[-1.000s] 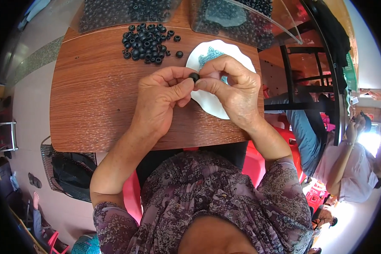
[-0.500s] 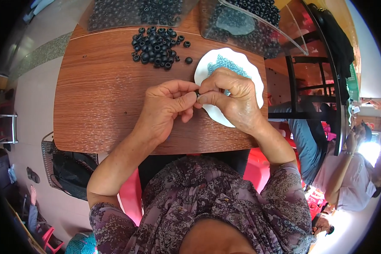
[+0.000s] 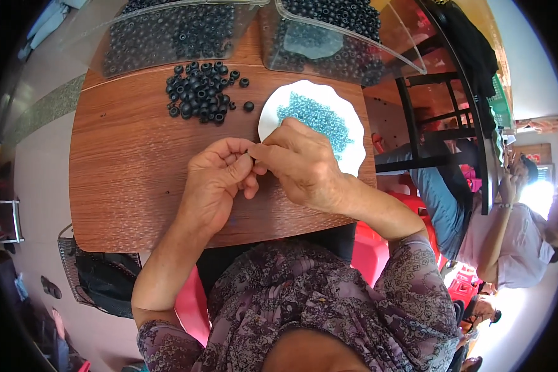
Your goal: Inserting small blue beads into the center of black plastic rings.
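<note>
My left hand [image 3: 216, 177] is closed, thumb and forefinger pinching a small black bead [image 3: 250, 159], mostly hidden by the fingertips. Against that bead my right hand [image 3: 301, 162] is also closed, its thumb and fingers pressed together; whether something tiny sits in them cannot be made out. Just beyond the right hand lies a white scallop-edged plate [image 3: 355, 146] with many small clear blue beads [image 3: 321, 119] on it. A loose heap of round black beads [image 3: 199, 92] rests on the wooden table ahead of my left hand. One black bead [image 3: 248, 106] lies apart, near the plate.
Two clear plastic bins full of black beads stand at the far edge: the left bin [image 3: 167, 40] and the right bin [image 3: 328, 46]. A black metal frame [image 3: 443, 124] is at the right, with a seated person [image 3: 508, 235] beyond. Below left is a black mesh basket [image 3: 99, 273].
The whole view has shifted, so table, plate and heap appear lower and further left. My right hand has turned, its back now showing more. Both hands stay together at the black bead.
</note>
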Demonstrator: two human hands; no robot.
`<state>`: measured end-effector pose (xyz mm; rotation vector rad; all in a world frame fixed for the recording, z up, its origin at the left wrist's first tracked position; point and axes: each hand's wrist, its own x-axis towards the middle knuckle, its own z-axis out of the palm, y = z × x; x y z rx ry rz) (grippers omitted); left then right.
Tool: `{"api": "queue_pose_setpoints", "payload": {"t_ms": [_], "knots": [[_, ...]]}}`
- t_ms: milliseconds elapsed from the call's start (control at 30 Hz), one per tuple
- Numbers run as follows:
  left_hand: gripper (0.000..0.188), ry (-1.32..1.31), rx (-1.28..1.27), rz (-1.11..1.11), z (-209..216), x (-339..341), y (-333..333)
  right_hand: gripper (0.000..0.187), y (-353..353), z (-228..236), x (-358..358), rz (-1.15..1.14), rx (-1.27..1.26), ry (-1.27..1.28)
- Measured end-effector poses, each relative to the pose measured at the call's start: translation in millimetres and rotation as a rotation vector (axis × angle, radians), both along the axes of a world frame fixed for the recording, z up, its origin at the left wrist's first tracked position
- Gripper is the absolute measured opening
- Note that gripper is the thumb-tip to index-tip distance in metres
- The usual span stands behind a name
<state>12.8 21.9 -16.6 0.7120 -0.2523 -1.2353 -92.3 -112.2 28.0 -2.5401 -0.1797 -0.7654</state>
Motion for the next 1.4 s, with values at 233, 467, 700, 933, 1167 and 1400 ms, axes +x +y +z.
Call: {"api": "queue_pose_setpoints", "payload": {"t_ms": [233, 467, 700, 933, 1167, 1400], "knots": [[0.021, -0.023, 0.039, 0.094, 1.8, -1.3, -2.9, 0.03, -3.4, -4.8, -6.6, -0.03, 0.023, 0.018], [0.017, -0.023, 0.023, 0.045, -0.7, -1.7, -2.2, 0.028, -9.9, -3.1, -11.4, -0.003, 0.032, 0.024], [0.017, -0.024, 0.031, 0.014, 1.6, -2.7, -0.9, 0.012, -87.7, 83.9, -2.2, -0.39, 0.099, -0.2], [0.016, -0.047, 0.052, 0.018, 2.6, -1.6, -3.3, 0.018, -203.2, 111.1, 52.4, -0.256, 0.051, 0.645], [0.014, -0.04, 0.059, 0.025, 2.4, -2.8, -4.0, 0.016, -205.0, 63.3, 91.6, -0.196, -0.023, 1.237], [0.014, -0.032, 0.074, 0.018, 2.8, -2.7, -4.8, 0.019, -213.0, 48.3, 105.6, -0.128, -0.209, 1.451]]}}
